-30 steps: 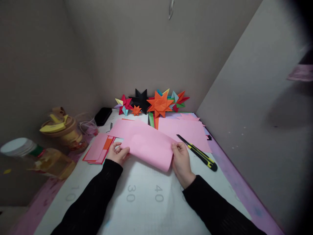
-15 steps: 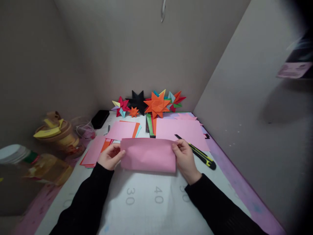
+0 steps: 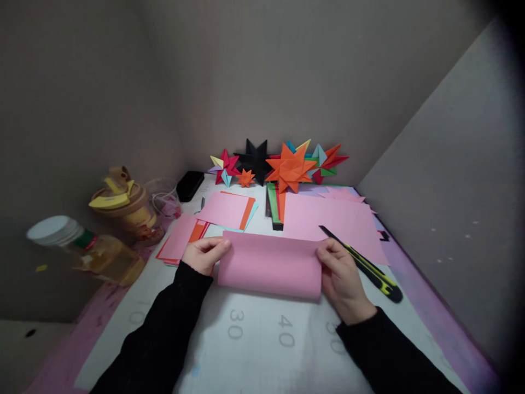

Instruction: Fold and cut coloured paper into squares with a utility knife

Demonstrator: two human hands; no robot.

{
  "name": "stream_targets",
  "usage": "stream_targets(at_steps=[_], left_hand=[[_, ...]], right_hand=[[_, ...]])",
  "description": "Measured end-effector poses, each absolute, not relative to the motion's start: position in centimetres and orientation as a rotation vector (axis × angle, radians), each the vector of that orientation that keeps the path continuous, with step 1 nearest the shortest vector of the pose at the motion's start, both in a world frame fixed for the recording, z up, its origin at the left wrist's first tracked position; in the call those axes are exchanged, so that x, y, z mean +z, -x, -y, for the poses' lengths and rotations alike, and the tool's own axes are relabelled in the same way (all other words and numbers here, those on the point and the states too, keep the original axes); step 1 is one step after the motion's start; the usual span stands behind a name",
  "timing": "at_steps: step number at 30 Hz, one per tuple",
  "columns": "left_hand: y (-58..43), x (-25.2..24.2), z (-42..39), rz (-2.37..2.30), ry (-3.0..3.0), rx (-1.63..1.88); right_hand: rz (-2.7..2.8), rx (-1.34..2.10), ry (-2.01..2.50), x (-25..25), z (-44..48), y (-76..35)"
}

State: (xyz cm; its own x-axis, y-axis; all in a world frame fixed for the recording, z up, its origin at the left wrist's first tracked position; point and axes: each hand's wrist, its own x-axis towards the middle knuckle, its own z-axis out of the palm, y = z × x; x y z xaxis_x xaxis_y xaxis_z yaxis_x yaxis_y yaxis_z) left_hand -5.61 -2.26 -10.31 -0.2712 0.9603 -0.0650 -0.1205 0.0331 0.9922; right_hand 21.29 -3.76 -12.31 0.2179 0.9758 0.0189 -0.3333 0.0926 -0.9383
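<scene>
A sheet of pink paper (image 3: 270,265), curved over at its lower side, is held up between my two hands above the white mat (image 3: 262,361). My left hand (image 3: 205,254) pinches its upper left corner between thumb and fingers. At the upper right corner, my right hand (image 3: 340,276) grips it the same way. Just beyond my right hand lies a black and yellow box cutter (image 3: 369,271), partly on a larger flat pink sheet (image 3: 328,210). Stacks of cut paper, one topped with a pink sheet (image 3: 176,241), lie beyond my left hand.
Folded paper stars, among them an orange one (image 3: 290,168) and a black one (image 3: 255,160), stand against the back wall. A black phone-like object (image 3: 190,186), a lidded cup (image 3: 131,210) and a white-capped bottle (image 3: 110,260) are at the left. Walls close in the table.
The whole view has shifted, so the table and its things appear farther right. Both hands still hold the pink paper, and its lower side looks more rounded.
</scene>
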Motion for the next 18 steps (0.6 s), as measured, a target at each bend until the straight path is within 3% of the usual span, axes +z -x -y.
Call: stream_targets(at_steps=[18], left_hand=[[5.2, -9.2, 3.1, -1.380, -1.122, 1.564]], right_hand=[[0.782, 1.168, 1.037, -12.7, 3.8, -21.5]])
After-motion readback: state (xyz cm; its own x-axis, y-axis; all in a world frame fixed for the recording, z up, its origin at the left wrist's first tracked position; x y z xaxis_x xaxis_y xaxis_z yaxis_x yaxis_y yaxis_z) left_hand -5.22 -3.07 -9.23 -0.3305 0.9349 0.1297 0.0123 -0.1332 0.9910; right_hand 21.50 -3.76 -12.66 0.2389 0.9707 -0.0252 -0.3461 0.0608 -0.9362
